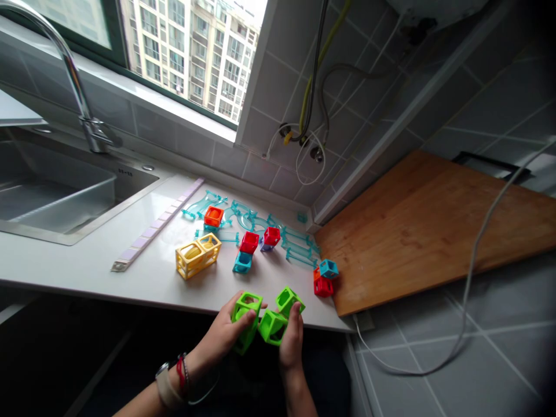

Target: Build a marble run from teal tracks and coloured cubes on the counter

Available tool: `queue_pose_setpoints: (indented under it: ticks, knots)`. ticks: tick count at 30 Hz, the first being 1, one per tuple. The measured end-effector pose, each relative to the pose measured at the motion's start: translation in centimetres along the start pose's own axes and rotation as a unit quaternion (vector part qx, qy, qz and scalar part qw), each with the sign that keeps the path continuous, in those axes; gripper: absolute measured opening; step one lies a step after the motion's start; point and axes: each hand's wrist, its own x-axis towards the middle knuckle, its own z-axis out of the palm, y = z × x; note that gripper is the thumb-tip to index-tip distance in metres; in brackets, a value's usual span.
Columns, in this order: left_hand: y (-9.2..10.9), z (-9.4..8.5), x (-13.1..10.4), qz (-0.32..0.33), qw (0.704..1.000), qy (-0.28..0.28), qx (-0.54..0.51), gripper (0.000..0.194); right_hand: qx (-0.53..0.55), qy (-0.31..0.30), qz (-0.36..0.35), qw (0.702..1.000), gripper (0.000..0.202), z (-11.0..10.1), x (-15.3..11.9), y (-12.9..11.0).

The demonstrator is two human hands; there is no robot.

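Observation:
My left hand is closed round a green two-cube block at the counter's front edge. Beside it, my right hand grips another green piece, made of cubes joined at an offset, one higher and to the right. The two green pieces are close together; whether they touch I cannot tell. Beyond my hands stand a yellow block, a red cube on a blue one, a red and purple pair and an orange cube. A blue and red group is at the right.
Teal transparent track pieces lie along the back of the white counter. A pale ruler-like strip lies left of the blocks. A sink with a faucet is at the left, a wooden board at the right.

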Motion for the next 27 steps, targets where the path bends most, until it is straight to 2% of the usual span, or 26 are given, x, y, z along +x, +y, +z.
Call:
queue_pose_setpoints:
  ticks: [3, 5, 7, 10, 12, 14, 16, 18, 21, 23, 25, 27]
  knots:
    - [1.2, 0.0, -0.5, 0.039, 0.995, -0.064, 0.06, 0.054, -0.068, 0.035, -0.066, 0.995, 0.057, -0.2, 0.9, -0.1]
    - [1.9, 0.1, -0.6, 0.031, 0.993, -0.088, 0.07, 0.057, -0.108, 0.044, -0.087, 0.989, 0.055, -0.5, 1.7, -0.2]
    - [2.1, 0.2, -0.3, 0.017, 0.993, -0.099, 0.055, 0.055, -0.138, 0.033, -0.107, 0.984, 0.055, -0.7, 2.6, -0.4]
    - [1.5, 0.2, 0.7, 0.014, 0.995, -0.098, 0.014, 0.044, -0.175, 0.003, -0.135, 0.975, 0.051, -0.4, 4.0, -1.4]
    - [0.7, 0.1, 1.3, 0.014, 0.998, -0.061, -0.003, 0.046, -0.202, -0.034, -0.124, 0.971, 0.046, 0.5, 4.8, -2.6]
    - [0.0, 0.0, 1.6, 0.0, 1.0, 0.008, -0.024, 0.054, -0.245, -0.082, -0.112, 0.96, 0.04, 2.0, 5.4, -4.2]
    - [-0.3, 0.0, 1.6, -0.021, 0.994, 0.088, -0.067, 0.061, -0.306, -0.111, -0.148, 0.934, 0.034, 4.0, 5.8, -5.7]
    - [0.0, 0.0, 1.4, -0.039, 0.982, 0.138, -0.121, 0.064, -0.357, -0.136, -0.182, 0.906, 0.03, 6.0, 6.2, -6.8]
    - [1.0, -0.2, 1.2, -0.054, 0.971, 0.151, -0.179, 0.074, -0.413, -0.151, -0.201, 0.876, 0.028, 8.7, 6.9, -7.5]
    - [1.7, -0.5, 1.2, -0.06, 0.967, 0.153, -0.197, 0.08, -0.44, -0.139, -0.197, 0.865, 0.039, 9.8, 7.4, -7.4]
    - [2.3, -0.8, 1.4, -0.066, 0.962, 0.165, -0.206, 0.083, -0.447, -0.121, -0.187, 0.866, 0.053, 10.4, 7.8, -7.0]
    - [2.5, -1.0, 1.6, -0.076, 0.96, 0.171, -0.208, 0.083, -0.442, -0.098, -0.183, 0.873, 0.056, 10.5, 8.2, -6.4]
